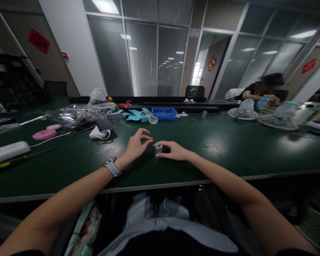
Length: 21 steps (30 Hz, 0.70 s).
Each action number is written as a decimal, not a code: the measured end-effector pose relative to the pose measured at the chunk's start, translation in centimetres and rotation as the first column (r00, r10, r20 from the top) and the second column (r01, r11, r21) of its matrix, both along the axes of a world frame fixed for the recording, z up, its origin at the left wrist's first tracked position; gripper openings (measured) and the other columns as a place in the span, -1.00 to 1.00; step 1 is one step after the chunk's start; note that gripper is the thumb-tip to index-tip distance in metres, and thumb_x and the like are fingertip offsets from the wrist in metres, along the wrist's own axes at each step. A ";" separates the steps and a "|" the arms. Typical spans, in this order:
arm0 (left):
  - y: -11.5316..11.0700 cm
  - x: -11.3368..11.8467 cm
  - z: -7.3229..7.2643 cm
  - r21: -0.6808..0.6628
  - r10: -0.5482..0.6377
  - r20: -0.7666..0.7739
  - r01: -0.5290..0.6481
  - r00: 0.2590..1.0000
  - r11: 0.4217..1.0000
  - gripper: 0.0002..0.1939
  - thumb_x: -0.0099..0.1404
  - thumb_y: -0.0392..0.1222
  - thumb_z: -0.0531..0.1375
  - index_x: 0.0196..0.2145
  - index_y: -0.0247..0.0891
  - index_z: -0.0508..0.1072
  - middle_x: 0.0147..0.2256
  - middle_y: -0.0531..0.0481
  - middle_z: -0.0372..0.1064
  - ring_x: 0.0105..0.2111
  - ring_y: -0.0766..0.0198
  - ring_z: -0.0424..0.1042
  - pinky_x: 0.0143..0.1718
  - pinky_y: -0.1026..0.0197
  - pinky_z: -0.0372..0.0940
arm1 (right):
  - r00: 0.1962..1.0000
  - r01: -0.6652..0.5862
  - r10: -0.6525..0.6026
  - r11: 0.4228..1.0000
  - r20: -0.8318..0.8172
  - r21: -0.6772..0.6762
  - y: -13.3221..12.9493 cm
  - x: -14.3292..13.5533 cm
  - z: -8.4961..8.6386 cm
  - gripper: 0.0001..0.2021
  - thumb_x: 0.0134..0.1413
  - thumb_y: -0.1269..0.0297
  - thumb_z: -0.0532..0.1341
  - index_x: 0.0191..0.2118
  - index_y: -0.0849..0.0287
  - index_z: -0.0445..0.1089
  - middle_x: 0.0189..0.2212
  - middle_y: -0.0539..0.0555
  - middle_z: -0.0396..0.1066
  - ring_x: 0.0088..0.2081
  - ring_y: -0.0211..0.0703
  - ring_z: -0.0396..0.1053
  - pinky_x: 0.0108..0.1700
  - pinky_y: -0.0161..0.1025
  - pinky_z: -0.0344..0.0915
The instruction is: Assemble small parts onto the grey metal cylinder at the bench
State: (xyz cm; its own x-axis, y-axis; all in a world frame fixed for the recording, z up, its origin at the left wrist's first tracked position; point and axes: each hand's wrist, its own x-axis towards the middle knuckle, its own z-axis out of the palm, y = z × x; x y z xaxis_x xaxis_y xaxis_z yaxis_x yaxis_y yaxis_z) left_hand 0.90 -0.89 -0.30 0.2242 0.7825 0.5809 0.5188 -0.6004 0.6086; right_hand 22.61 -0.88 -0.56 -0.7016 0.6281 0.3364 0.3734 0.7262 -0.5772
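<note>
A small silvery metal cylinder [158, 149] with dark marks on its top stands upright on the green table [245, 149]. The thumb and fingers of my right hand [174, 150] are curled round it from the right. Just to its left hovers my left hand [137, 145], thumb and a fingertip pinched together and another finger raised above them. Anything between those fingertips is too small to make out. On my left wrist is a watch [113, 168] with a light strap.
Behind my hands lie a blue tray [164, 113] and light-blue fan blades [137, 115]. To the left are clear plastic bags [72, 115], a pink ring [44, 134], a white power strip [9, 153] and a screwdriver [0, 166]. A person [266, 89] sits at the far right.
</note>
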 end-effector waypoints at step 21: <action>-1.3 1.8 0.3 0.050 -0.307 0.043 0.305 0.951 0.951 -0.80 0.29 -0.27 0.14 -0.12 -0.23 0.27 -0.25 -0.04 0.50 -0.19 0.23 0.50 -0.13 0.18 0.32 | 0.999 0.027 -0.028 0.998 0.024 0.063 0.5 0.2 -0.6 -0.58 0.06 0.02 0.24 -0.09 0.27 0.37 -0.27 0.10 0.45 -0.26 -0.16 0.39 -0.17 -0.23 0.30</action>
